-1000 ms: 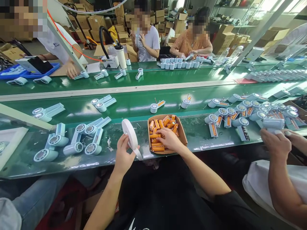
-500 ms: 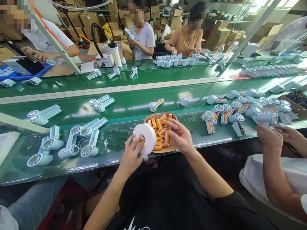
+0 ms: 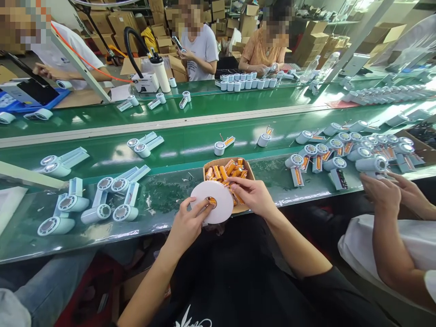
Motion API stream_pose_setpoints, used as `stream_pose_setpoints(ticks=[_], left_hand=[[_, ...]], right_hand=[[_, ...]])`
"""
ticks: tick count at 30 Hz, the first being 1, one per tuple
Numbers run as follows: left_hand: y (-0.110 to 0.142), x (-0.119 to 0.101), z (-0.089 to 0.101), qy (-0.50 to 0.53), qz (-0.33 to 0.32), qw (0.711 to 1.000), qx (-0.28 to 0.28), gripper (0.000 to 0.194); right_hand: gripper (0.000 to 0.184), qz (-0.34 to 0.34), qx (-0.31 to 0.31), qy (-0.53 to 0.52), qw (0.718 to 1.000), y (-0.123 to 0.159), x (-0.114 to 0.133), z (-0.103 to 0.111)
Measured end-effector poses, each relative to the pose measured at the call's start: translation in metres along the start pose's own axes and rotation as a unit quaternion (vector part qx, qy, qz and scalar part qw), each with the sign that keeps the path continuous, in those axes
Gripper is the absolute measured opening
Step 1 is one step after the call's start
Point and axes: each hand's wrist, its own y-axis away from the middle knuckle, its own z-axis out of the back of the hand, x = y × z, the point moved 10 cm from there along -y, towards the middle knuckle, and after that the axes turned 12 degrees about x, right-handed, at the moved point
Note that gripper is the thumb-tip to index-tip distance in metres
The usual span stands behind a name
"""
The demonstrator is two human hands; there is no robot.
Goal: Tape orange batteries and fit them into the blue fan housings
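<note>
My left hand [image 3: 190, 219] grips a flat white roll of tape [image 3: 218, 213], with fingertips at its centre hole. The roll's broad face is turned up toward me, in front of a cardboard box [image 3: 250, 167]. Several orange-wrapped cylindrical batteries [image 3: 235, 168] lie loose in that box, and the roll covers part of them. My right hand [image 3: 254, 195] is closed in a pinch at the roll's upper right edge, over the batteries. What lies between its thumb and finger is too small to make out.
Pale blue fan housings [image 3: 126, 212] lie on the bench at left. More housings with orange batteries [image 3: 318, 156] crowd the right side, beside a co-worker's hands [image 3: 381, 195]. Behind runs a green conveyor belt [image 3: 184, 136]. Several people sit across it.
The roll has turned its face more toward me and shifted slightly right. My right hand has gone from loosely spread fingers to a pinch at the roll's edge.
</note>
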Motion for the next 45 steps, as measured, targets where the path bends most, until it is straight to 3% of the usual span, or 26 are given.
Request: stream_pose_setpoints(ticks=[5,8,10,13,15,17,20,22,24,26,28,32,34,35,37,39,41,43,45], left_hand=[[-0.003,0.005,0.005,-0.036,-0.002,0.999,0.036,0.066],[-0.008,0.004,0.01,-0.049,-0.024,0.997,0.052,0.062],[-0.013,0.002,0.013,-0.057,-0.027,0.997,0.047,0.062],[-0.021,-0.003,0.013,-0.061,-0.008,0.998,0.023,0.059],[-0.024,-0.013,0.011,-0.06,0.002,0.998,-0.003,0.051],[-0.024,-0.027,0.006,-0.044,0.003,0.999,-0.02,0.044],[-0.019,-0.048,-0.006,0.018,-0.026,1.0,0.0,0.046],[-0.018,-0.06,-0.012,0.06,-0.075,0.995,0.031,0.048],[-0.023,-0.066,-0.016,0.08,-0.12,0.987,0.069,0.051],[-0.036,-0.062,-0.019,0.083,-0.132,0.982,0.104,0.058],[-0.053,-0.052,-0.018,0.087,-0.123,0.981,0.119,0.067],[-0.078,-0.032,-0.005,0.142,-0.133,0.976,0.093,0.069],[-0.088,-0.01,-0.002,0.176,-0.128,0.972,0.084,0.055],[-0.096,0.012,-0.002,0.184,-0.092,0.975,0.081,0.045],[-0.113,0.076,-0.003,0.178,0.039,0.981,0.072,0.027],[-0.124,0.147,0.003,0.152,0.175,0.971,0.052,0.022],[-0.134,0.198,0.016,0.127,0.237,0.963,0.026,0.024],[-0.14,0.229,0.027,0.109,0.257,0.96,0.004,0.025],[-0.142,0.246,0.035,0.093,0.269,0.959,-0.012,0.031]], right_hand=[[0.045,-0.03,0.141,-0.037,0.989,-0.005,-0.015,-0.014],[0.047,-0.057,0.177,-0.125,0.975,-0.009,-0.035,-0.015],[0.046,-0.072,0.135,-0.179,0.972,-0.013,-0.049,-0.012],[0.046,-0.039,-0.039,-0.266,0.963,-0.008,-0.064,-0.005],[0.046,0.007,-0.17,-0.325,0.93,0.006,-0.072,-0.003],[0.044,0.04,-0.25,-0.362,0.897,0.02,-0.079,-0.003],[0.04,0.051,-0.265,-0.367,0.89,0.021,-0.086,0.016],[0.034,0.072,-0.291,-0.363,0.882,0.017,-0.088,0.053],[0.029,0.115,-0.35,-0.365,0.855,0.018,-0.084,0.096],[0.028,0.142,-0.37,-0.372,0.839,0.017,-0.077,0.12],[0.03,0.129,-0.328,-0.388,0.852,0.01,-0.069,0.116],[0.03,0.059,-0.225,-0.415,0.879,0.012,-0.066,0.073],[0.031,0.036,-0.202,-0.418,0.885,0.022,-0.071,0.057],[0.031,0.028,-0.192,-0.418,0.888,0.026,-0.073,0.051],[0.03,0.016,-0.168,-0.418,0.893,0.034,-0.078,0.044],[0.027,0.013,-0.148,-0.416,0.897,0.04,-0.079,0.043],[0.029,0.012,-0.136,-0.41,0.902,0.043,-0.079,0.043],[0.032,0.009,-0.13,-0.405,0.905,0.045,-0.077,0.043],[0.034,0.009,-0.133,-0.411,0.902,0.045,-0.077,0.043]])
